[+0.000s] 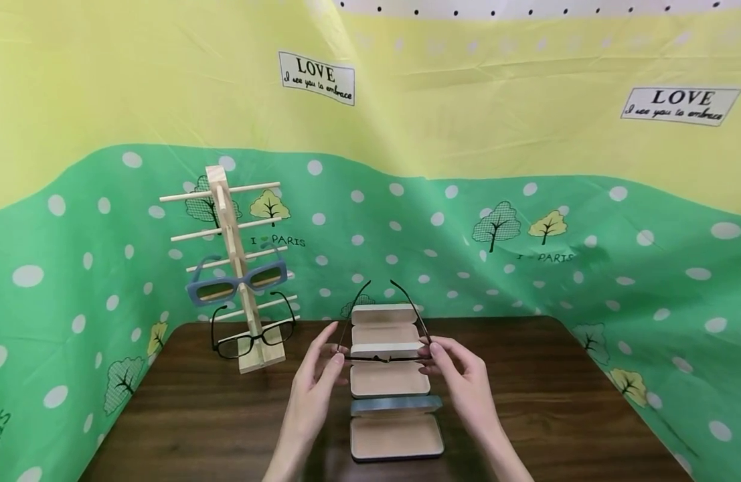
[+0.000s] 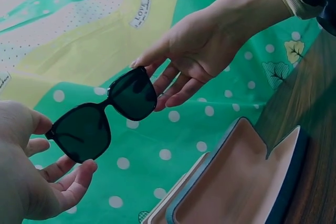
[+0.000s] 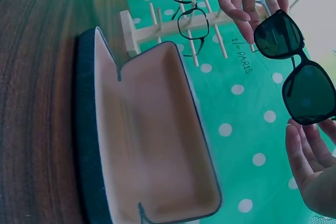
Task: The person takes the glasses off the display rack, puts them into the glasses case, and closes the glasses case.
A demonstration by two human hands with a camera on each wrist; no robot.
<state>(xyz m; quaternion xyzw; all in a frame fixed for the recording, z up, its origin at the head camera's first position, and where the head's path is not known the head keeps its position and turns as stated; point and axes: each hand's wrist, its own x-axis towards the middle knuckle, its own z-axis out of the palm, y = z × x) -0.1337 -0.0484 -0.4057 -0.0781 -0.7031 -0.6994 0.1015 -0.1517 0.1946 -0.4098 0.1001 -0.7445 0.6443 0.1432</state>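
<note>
A pair of black sunglasses [image 2: 82,132] with dark lenses is held up above a row of open glasses cases. My left hand [image 1: 312,385] pinches the frame at its left end, near the hinge. At the other end my right hand [image 1: 464,381] pinches it between thumb and fingers. Both temples are unfolded and point away toward the backdrop. Below stand three open cases with pinkish lining: a front one [image 1: 397,438] with a blue lid, a middle one [image 1: 389,380] and a back one [image 1: 385,334], both pale-lidded. The wrist views show the front case's bare lining.
A wooden display rack [image 1: 231,227] with several crossbars stands at the back left. It carries blue-framed sunglasses [image 1: 237,284] and, lower, black-framed eyeglasses [image 1: 256,339]. The dark wooden table [image 1: 563,415] meets a green and yellow printed cloth [image 1: 466,268] behind.
</note>
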